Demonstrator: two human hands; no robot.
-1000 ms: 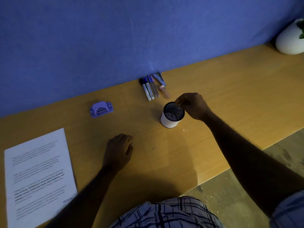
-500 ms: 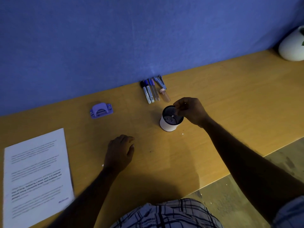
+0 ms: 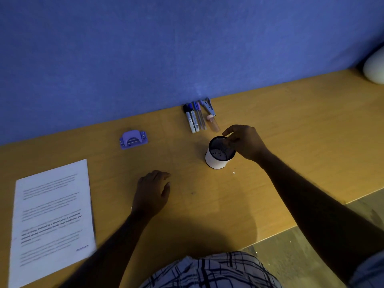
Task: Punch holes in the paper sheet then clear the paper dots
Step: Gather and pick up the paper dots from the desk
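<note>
A white cup [image 3: 216,162] with a dark inside stands on the wooden desk [image 3: 291,132], and pale paper dots lie at its bottom. My right hand [image 3: 245,142] hovers over the cup's right rim with the index finger lifted and the fingertips loosened, holding nothing I can see. My left hand [image 3: 152,192] rests palm down on the desk, fingers loosely curled and empty. One white paper dot [image 3: 234,172] lies on the desk just right of the cup. The purple hole punch [image 3: 133,139] sits at the back left. The printed paper sheet [image 3: 52,221] lies at the front left.
Several markers and pens [image 3: 194,119], a stapler remover and a small orange tube [image 3: 214,124] lie against the blue wall. A white pot [image 3: 375,67] stands at the far right. The desk's front edge runs diagonally at the right, with floor [image 3: 301,256] beyond.
My right hand stayed over the cup; its pinched fingertips have loosened and the index finger has lifted. A white dot dropped into the cup. My left hand has not moved.
</note>
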